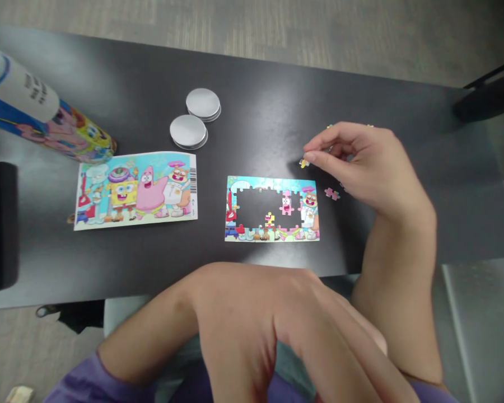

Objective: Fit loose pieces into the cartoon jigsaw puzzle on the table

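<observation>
My right hand (361,162) pinches a small yellow and white puzzle piece (304,163) between thumb and fingertips, just above the table. Under and beside that hand lie loose pieces, among them a pink puzzle piece (331,193); the hand partly hides others. To its left lies a jigsaw puzzle (273,235) whose border is joined, with a dark gap in the middle. A pink face piece (286,204) and a yellow piece (269,219) sit inside the border. Close to the camera, my left hand (256,313) is open, thumb apart, its fingertips cut off by the frame; nothing shows in it.
A printed picture card (151,212) lies left of the puzzle. Behind it stands a tall cartoon-printed can (54,120). Two short stacks of silver discs (188,131) rest on the dark table (256,129). Black objects stand at the left edge and the far right.
</observation>
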Tool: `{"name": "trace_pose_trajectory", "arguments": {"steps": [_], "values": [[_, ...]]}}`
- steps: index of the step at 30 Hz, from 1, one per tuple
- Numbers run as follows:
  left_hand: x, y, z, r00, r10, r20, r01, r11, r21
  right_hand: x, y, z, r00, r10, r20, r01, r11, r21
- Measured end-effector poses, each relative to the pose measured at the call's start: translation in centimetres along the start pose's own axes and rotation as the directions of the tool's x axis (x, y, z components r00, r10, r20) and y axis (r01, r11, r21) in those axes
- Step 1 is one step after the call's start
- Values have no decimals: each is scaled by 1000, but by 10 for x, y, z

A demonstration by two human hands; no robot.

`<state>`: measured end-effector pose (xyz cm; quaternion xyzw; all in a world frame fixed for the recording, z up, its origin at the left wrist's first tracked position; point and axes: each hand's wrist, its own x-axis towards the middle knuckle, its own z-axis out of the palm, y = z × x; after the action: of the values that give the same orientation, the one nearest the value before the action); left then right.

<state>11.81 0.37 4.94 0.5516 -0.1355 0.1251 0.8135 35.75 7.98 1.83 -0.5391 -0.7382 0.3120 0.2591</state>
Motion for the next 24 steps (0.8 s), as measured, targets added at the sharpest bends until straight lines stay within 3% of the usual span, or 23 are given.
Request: {"name": "trace_pose_trajectory", "arguments": {"steps": [4, 8, 10, 16, 20, 24], "values": [[-1, -6, 0, 999, -3, 35, 6, 997, -77, 2, 2, 4, 1000, 27, -1, -27, 994, -101], [-16, -20, 7, 999, -30, 28, 34, 990, -137, 5, 10, -2, 994, -18, -110, -4, 981, -196], [-26, -27, 11, 998, -60, 1, 60, 995, -84, 5, 14, -11, 985, -9, -175, -26, 980, -195], [-30, -26, 12, 969, 221, -110, -198, 962, 189, 0, 35, -39, 947, 40, -320, -115, 969, -220], [-23, -18, 11, 943, 318, -97, -277, 914, 297, 5, 52, -36, 949, 28, -315, -114, 959, -258], [-24, -23, 10, 963, 250, -101, -220, 946, 238, 13, 61, -26, 973, 11, -230, -79, 954, -290]]}}
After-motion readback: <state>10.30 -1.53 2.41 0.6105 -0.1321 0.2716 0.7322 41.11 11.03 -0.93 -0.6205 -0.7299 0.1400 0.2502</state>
